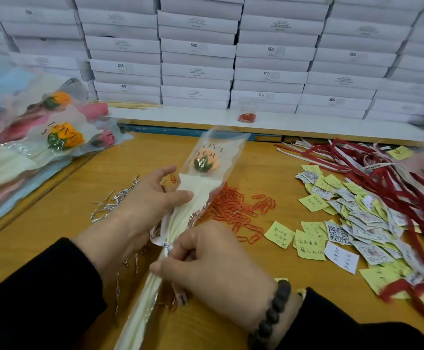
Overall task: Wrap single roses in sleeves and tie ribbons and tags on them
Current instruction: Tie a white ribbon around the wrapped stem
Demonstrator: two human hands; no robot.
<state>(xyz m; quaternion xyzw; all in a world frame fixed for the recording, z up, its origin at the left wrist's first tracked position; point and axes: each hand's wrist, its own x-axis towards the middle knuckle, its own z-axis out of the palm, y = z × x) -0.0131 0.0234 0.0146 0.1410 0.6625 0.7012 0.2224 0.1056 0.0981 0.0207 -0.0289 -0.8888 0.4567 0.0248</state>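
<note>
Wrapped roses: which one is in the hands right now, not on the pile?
The peach-orange rose in the clear sleeve at centre: left hand grips its middle, right hand pinches the ribbon lower down. The others lie stacked on the left.

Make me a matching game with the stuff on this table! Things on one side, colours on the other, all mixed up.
Things:
1. paper clips
2. ribbons
3. sticky notes
4. twist ties

Colours:
A. silver
B. yellow
C. orange
D. dark red

Pairs: 1-C, 2-D, 3-B, 4-A
</note>
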